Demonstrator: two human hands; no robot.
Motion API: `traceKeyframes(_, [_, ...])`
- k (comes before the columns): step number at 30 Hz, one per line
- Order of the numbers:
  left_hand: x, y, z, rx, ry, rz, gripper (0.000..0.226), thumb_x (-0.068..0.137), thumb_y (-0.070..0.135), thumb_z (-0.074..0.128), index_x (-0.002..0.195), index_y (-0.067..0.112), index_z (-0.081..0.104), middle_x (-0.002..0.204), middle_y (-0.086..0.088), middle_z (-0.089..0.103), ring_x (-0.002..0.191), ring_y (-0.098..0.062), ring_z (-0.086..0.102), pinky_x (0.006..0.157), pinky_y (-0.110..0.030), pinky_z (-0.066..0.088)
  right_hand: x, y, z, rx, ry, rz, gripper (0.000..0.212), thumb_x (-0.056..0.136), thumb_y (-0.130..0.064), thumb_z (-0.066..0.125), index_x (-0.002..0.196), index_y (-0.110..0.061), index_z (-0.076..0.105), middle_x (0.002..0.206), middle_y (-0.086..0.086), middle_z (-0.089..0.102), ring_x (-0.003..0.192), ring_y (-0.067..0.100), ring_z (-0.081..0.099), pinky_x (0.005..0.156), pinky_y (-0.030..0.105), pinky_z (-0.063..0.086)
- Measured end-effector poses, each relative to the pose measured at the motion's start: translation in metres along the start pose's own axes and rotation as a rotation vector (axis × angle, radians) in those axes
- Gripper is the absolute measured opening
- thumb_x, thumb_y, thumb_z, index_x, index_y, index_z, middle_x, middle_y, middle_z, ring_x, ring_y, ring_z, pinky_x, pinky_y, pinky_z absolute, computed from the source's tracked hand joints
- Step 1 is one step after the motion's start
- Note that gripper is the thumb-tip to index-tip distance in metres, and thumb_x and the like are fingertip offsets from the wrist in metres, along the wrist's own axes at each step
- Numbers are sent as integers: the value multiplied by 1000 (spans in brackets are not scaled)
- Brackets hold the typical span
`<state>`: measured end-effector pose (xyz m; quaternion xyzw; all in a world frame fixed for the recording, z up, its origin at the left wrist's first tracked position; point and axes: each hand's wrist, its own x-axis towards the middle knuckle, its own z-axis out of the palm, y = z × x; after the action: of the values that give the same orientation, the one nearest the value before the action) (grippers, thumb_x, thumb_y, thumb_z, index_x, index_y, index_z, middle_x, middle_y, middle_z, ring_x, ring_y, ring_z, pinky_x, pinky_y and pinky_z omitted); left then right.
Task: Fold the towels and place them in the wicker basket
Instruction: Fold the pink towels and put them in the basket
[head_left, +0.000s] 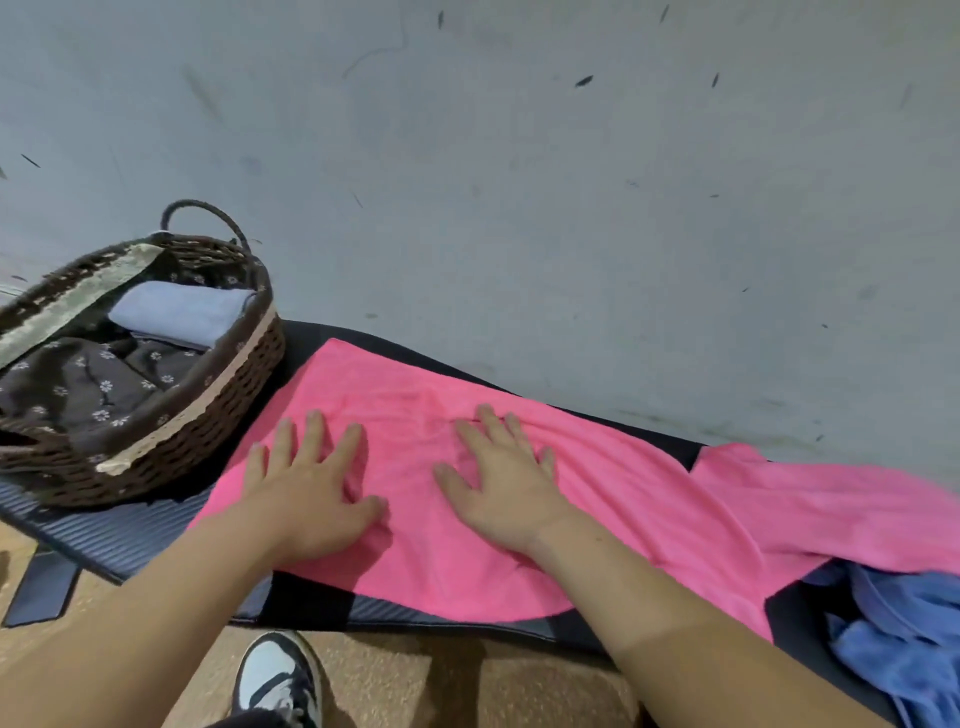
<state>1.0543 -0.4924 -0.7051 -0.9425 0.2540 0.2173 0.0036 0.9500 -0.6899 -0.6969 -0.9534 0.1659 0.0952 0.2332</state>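
Towels were in three places. A pink towel (415, 545) lay spread on the dark ribbed surface (130, 540), with both hands on top of it. The left hand (306, 499) and the right hand (498, 488) rested flat side by side, fingers straight and splayed, gripping nothing. More pink cloth (831, 499) ran off the right edge of the view; I could not tell whether it was a second towel or part of the same one. A crumpled blue towel (893, 639) lay at the lower right, partly cut off. The wicker basket (197, 431) stood just left of the pink towel, its near end out of view, and a folded pale blue towel (182, 312) rested inside on the flowered liner (78, 384).
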Motion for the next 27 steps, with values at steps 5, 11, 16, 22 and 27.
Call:
traceKeyframes(5, [-9, 45, -7, 43, 97, 144, 81, 97, 48, 44, 164, 23, 6, 171, -17, -12, 157, -44, -10, 127, -56, 4, -33, 47, -32, 193, 171, -43, 56, 101, -37, 59, 151, -14, 49, 161, 9, 43, 151, 20, 35, 126, 30, 23])
traceKeyframes(11, [-25, 159, 6, 43, 26, 560, 82, 93, 55, 39, 164, 24, 14, 172, -13, -10, 158, -37, -11, 128, -53, 6, -78, 142, -74, -146, 13, 638, 75, 100, -60, 30, 164, -28, 10, 173, 11, 5, 158, 38, 0, 124, 62, 4])
traceKeyframes(16, [-24, 237, 22, -18, -14, 770, 76, 99, 49, 48, 164, 29, 15, 172, -9, -14, 157, -31, -18, 128, -50, 3, -107, 209, -79, 9, 38, 718, 62, 106, -55, 18, 164, -36, 6, 174, -7, -5, 159, 29, -8, 122, 66, -3])
traceKeyframes(22, [-17, 270, 40, 158, -187, 658, 88, 96, 65, 45, 159, 46, -13, 166, -1, -34, 152, -35, -32, 121, -65, -13, -117, 240, -70, 64, 96, 664, 61, 108, -50, 17, 165, -35, 2, 173, -7, -15, 158, 24, -20, 121, 58, -17])
traceKeyframes(27, [-16, 252, 33, 190, -204, 616, 94, 94, 68, 48, 158, 48, -17, 163, 0, -38, 150, -32, -37, 121, -65, -12, -125, 262, -77, -16, 102, 714, 66, 106, -52, 25, 165, -32, 4, 174, -5, -10, 159, 27, -14, 122, 62, -11])
